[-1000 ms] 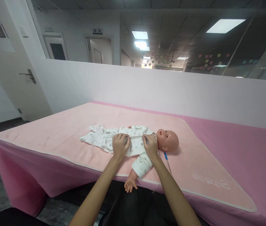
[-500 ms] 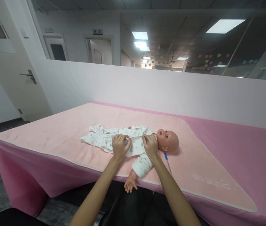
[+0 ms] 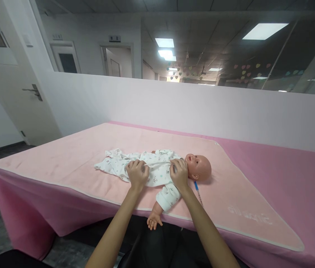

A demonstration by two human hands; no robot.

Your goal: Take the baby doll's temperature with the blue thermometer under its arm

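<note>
A baby doll (image 3: 199, 167) lies on its back on a pink blanket (image 3: 90, 152), head to the right. It wears a white printed romper (image 3: 157, 169). One sleeved arm hangs over the table's front edge, its bare hand (image 3: 153, 220) showing. My left hand (image 3: 137, 174) is closed on the romper's front near the doll's belly. Close to the neck, my right hand (image 3: 178, 173) pinches the same front edge of the romper at the chest.
A thin stick with a blue tip (image 3: 198, 190) lies on the blanket just below the doll's head. The table wears a darker pink cover (image 3: 286, 175). A white partition wall (image 3: 174, 108) stands behind it, and a door (image 3: 15, 85) is at the left.
My left hand has slid a little to the left along the romper's front, toward the doll's legs. My right hand stays near the neck.
</note>
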